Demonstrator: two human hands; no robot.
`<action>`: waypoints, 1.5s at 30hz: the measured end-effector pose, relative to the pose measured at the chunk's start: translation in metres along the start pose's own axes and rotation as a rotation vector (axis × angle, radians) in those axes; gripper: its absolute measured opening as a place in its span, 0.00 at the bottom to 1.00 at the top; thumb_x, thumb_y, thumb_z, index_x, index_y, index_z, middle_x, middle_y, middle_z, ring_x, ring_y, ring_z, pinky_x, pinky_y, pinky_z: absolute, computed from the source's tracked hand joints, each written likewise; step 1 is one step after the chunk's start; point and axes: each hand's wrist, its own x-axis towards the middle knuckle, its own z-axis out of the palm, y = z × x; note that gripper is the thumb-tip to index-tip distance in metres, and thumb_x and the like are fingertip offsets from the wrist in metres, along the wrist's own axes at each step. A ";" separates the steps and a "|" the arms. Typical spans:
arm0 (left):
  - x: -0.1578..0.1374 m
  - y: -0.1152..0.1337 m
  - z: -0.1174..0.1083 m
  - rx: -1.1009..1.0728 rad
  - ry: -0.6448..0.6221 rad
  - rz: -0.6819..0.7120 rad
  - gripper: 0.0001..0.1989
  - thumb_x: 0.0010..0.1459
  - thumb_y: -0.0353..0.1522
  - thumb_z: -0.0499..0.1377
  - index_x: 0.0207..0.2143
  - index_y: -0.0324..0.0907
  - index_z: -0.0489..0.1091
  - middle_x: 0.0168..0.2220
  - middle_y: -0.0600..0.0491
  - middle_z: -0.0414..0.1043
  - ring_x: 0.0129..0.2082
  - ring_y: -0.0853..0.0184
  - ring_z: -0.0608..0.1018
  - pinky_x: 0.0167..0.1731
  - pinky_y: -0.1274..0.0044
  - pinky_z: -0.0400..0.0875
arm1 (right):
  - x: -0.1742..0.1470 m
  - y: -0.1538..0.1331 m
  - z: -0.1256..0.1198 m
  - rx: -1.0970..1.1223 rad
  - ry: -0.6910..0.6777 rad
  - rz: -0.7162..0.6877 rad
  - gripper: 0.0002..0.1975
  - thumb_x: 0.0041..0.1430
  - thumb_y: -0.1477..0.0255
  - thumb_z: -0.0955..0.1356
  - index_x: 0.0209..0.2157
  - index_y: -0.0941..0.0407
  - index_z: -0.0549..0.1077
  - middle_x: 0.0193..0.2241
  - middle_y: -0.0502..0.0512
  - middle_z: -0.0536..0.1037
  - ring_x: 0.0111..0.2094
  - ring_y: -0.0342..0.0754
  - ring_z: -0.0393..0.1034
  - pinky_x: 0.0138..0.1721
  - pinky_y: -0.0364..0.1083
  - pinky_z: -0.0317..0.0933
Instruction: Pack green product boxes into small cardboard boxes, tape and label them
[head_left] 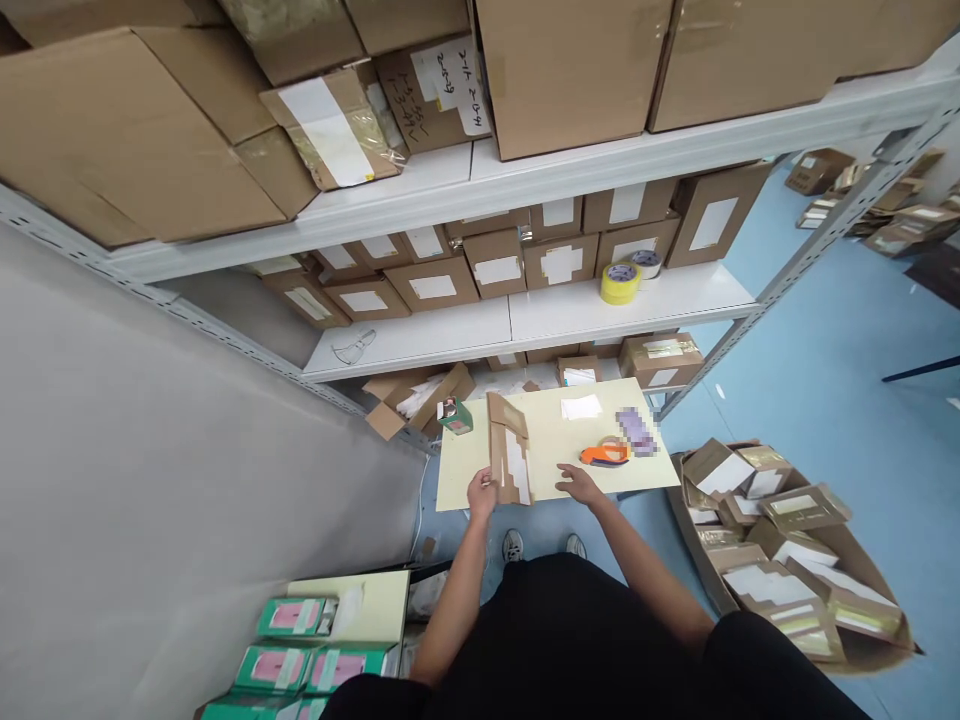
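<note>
A narrow cardboard box (498,460) with white labels lies on the cream table (551,440), its far-end flap folded out. My left hand (482,494) pinches the box's near left edge. Just right of the box, my right hand (578,485) is over the table's front edge, fingers apart and holding nothing. An orange tape dispenser (604,454) is close beyond that hand. Behind the box to the left stands a small green box (455,416). White paper slips (581,407) lie near the back edge, and a pixelated purple item (636,431) is at the right.
A metal shelf (420,345) full of labelled cartons rises behind the table, bearing yellow tape rolls (619,284). A large carton (885,635) of packed parcels stands on the floor at right. Green-and-pink boxes (289,617) sit at lower left, beside the grey wall (187,480).
</note>
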 end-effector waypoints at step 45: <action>0.130 0.039 -0.020 -0.099 -0.322 0.119 0.34 0.60 0.35 0.64 0.67 0.40 0.60 0.59 0.40 0.74 0.56 0.57 0.78 0.57 0.67 0.70 | 0.046 -0.088 0.038 0.275 0.361 -0.085 0.39 0.52 0.57 0.66 0.66 0.53 0.69 0.62 0.61 0.74 0.64 0.57 0.66 0.65 0.55 0.60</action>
